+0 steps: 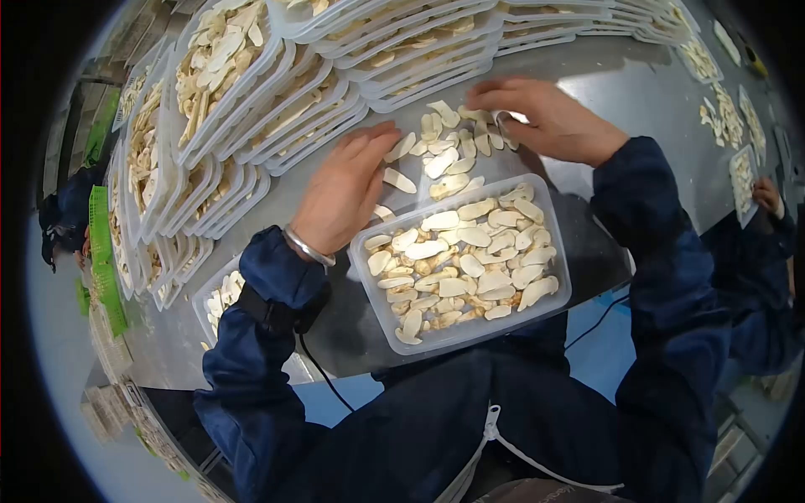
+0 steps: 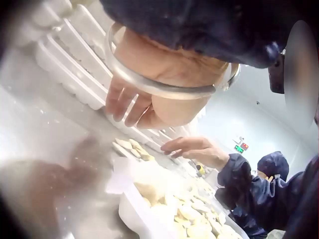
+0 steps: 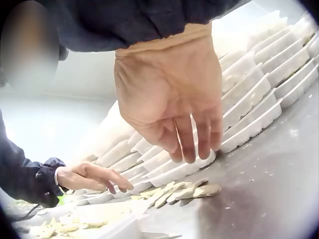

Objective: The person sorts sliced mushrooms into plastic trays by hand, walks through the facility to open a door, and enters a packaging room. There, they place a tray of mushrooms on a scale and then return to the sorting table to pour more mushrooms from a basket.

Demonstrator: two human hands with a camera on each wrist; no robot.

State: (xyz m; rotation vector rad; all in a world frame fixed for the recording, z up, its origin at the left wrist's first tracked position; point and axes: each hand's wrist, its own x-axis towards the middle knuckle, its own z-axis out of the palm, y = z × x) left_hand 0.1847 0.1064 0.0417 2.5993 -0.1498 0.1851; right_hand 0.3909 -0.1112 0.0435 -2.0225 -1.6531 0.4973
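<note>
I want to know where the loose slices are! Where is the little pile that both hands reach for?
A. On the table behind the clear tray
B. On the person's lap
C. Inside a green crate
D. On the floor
A: the loose slices lie on the metal table, just beyond the clear tray.

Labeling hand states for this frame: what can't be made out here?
- Head view: right hand fingertips sit among the loose slices; a pinch can't be confirmed.
- Left wrist view: left hand fingertips hidden behind the palm and bracelet.
- Right wrist view: tray blurred, cut by the bottom edge.
</note>
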